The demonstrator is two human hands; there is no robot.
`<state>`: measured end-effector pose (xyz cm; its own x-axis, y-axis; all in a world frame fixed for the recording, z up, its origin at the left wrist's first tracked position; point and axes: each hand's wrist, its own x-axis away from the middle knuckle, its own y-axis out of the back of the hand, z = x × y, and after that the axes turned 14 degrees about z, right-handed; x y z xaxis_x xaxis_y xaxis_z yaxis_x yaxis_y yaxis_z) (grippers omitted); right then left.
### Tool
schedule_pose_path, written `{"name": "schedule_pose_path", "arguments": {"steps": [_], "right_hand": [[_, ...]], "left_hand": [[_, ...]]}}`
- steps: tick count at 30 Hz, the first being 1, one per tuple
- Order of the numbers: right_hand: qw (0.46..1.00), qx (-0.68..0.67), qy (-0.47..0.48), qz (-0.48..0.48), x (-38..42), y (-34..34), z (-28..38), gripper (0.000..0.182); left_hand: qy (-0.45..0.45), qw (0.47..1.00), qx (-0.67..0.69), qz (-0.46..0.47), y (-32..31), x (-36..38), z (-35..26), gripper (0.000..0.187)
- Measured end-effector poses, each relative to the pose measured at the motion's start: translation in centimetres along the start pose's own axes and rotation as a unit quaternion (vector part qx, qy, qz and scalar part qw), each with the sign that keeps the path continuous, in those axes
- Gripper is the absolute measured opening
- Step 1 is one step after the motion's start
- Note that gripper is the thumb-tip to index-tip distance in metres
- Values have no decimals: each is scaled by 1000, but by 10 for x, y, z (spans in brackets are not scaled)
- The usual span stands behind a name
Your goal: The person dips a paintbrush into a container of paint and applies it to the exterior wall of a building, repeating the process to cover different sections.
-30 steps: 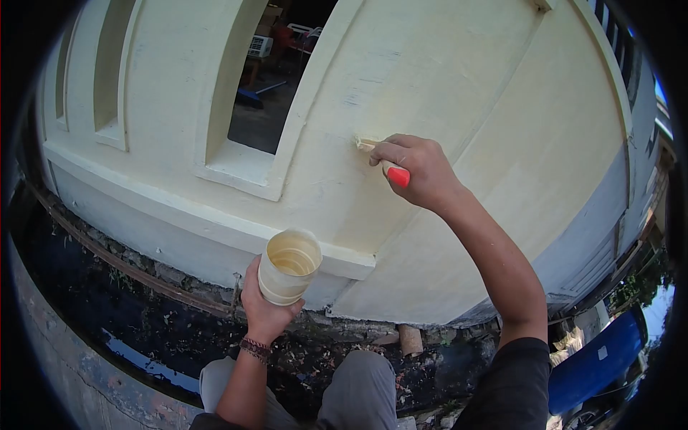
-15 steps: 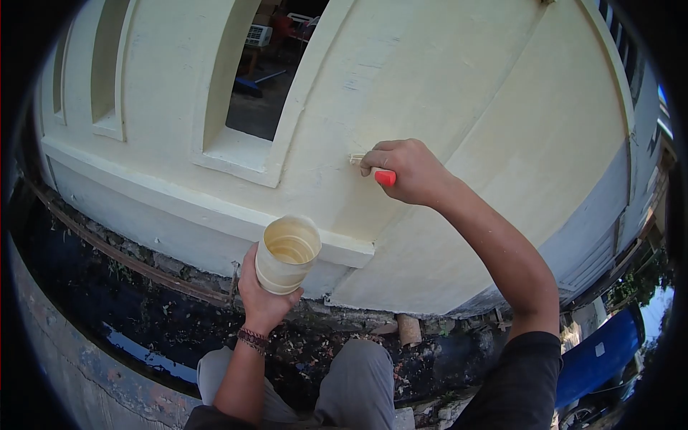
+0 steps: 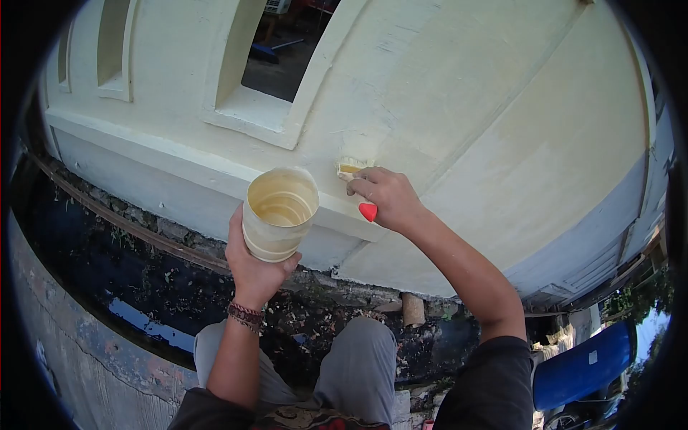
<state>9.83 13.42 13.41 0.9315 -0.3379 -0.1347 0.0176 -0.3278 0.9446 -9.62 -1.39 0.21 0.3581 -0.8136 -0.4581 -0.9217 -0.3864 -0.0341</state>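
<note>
My left hand (image 3: 259, 269) is wrapped round a cream plastic container (image 3: 276, 240), its open top tilted toward me and pale paint visible inside. A bracelet circles that wrist. In my right hand (image 3: 390, 197) is a paintbrush (image 3: 352, 169) with a red-tipped handle. Its bristles point away from me and touch the cream wall (image 3: 430, 107), just above the ledge (image 3: 179, 155) and to the right of the container. Part of the brush handle is hidden by my fingers.
A window opening (image 3: 276, 61) with a raised frame lies up and left of the brush. Below the wall runs a dark, wet ditch (image 3: 129, 265) with debris and a short pipe (image 3: 412, 310). A blue barrel (image 3: 584, 365) is at the lower right.
My right hand has moved down and left with the brush, whose bristles now lie broadside to me. The container has come slightly up and left. The view has shifted a little.
</note>
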Motion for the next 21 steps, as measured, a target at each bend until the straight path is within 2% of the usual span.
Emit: {"name": "schedule_pose_path", "arguments": {"steps": [2, 3, 5, 7, 9, 11, 12, 13, 14, 16, 17, 18, 19, 21], "right_hand": [[988, -103, -51, -100, -12, 36, -29, 22], [973, -108, -70, -192, -15, 57, -44, 24], [933, 52, -42, -353, -18, 91, -47, 24], [889, 187, -47, -414, -16, 86, -51, 24], [933, 174, -60, -309, -11, 50, -37, 20], [970, 195, -24, -144, 0, -8, -17, 14], [995, 83, -25, -42, 5, -17, -4, 16], [997, -31, -27, 62, 9, -22, 4, 17], [997, -32, -28, 63, 10, -16, 0, 17], [990, -90, -87, -66, 6, 13, -23, 23], [970, -106, -88, -199, 1, 30, -34, 27], [950, -30, -72, -301, -2, 46, -40, 27], [932, 74, -55, -350, -1, 58, -43, 29], [896, 179, -60, -401, -2, 56, -42, 28]], "left_hand": [[-1, 1000, 2, -2, 3, 1, 0, 99], [-4, 1000, -7, -6, 5, 1, 1, 100], [-3, 1000, -17, -11, 10, 0, 1, 100], [-19, 1000, -3, -16, 11, 0, -2, 101], [-17, 1000, 2, -17, 11, 0, -3, 101], [-17, 1000, 6, -18, 12, 1, -5, 101], [-16, 1000, 6, -19, 12, 1, -7, 101], [-14, 1000, 6, -19, 12, 2, -8, 100], [-13, 1000, 6, -18, 11, 2, -9, 100], [-26, 999, 13, -13, 12, 2, -11, 100], [-23, 1000, 12, -14, 12, 3, -11, 100], [-28, 1000, 7, -13, 12, 3, -12, 100], [-34, 999, 1, -11, 11, 3, -12, 100], [-24, 1000, 1, -12, 10, 2, -10, 100]]}}
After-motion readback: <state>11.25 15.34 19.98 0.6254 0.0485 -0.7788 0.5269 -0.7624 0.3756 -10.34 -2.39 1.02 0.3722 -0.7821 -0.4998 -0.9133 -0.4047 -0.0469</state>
